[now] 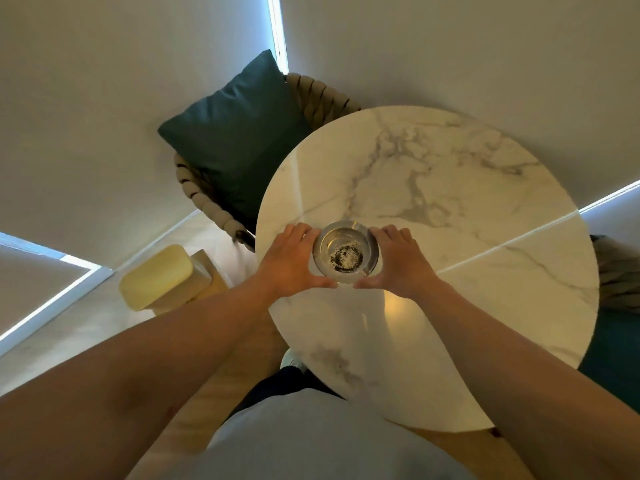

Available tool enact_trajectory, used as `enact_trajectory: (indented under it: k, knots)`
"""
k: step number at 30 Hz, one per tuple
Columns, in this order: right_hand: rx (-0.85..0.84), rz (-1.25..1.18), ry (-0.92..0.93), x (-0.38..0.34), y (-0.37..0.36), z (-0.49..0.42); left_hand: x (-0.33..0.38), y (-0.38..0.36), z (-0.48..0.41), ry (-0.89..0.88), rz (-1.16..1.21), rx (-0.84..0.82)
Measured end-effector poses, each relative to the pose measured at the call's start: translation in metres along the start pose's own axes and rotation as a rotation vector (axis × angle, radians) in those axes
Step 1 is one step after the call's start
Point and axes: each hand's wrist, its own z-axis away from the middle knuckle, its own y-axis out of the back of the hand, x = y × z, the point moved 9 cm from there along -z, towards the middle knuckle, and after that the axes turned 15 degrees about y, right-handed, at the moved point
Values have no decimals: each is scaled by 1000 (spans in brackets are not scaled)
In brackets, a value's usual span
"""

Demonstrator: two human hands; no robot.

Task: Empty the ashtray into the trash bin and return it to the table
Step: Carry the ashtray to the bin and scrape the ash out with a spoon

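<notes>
Head view looks straight down on a round white marble surface (450,188) with grey veins, filling the right half of the frame. Near its left edge, at centre frame, sits a round glass ashtray (345,251) with a patch of dark ash (346,258) lying in its bottom, toward the lower side of the bowl.

Both bare arms reach in from the bottom of the frame. Left hand (291,261) cups the ashtray's left side, its fingers (304,232) curved round the upper left rim and the thumb lying along the lower rim. Right hand (398,261) mirrors it on the right side, fingers (388,233) bent against the upper right rim, thumb pointing left beneath the ashtray. The two thumb tips lie close together, apart by a small gap. Whether the ashtray rests on the surface or is lifted off it cannot be told.

At upper left of the surface stands a woven chair (204,199) carrying a dark green cushion (235,140). A pale yellow padded stool (156,277) stands on the floor at left.
</notes>
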Motion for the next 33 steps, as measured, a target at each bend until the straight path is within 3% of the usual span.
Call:
enact_trajectory:
  k: [17, 33]
  knots:
    - [-106, 42, 365, -120, -40, -25, -96, 20, 107, 297, 17, 148]
    - [-195, 80, 470, -288, -132, -35, -238, 48, 243, 463, 137, 221]
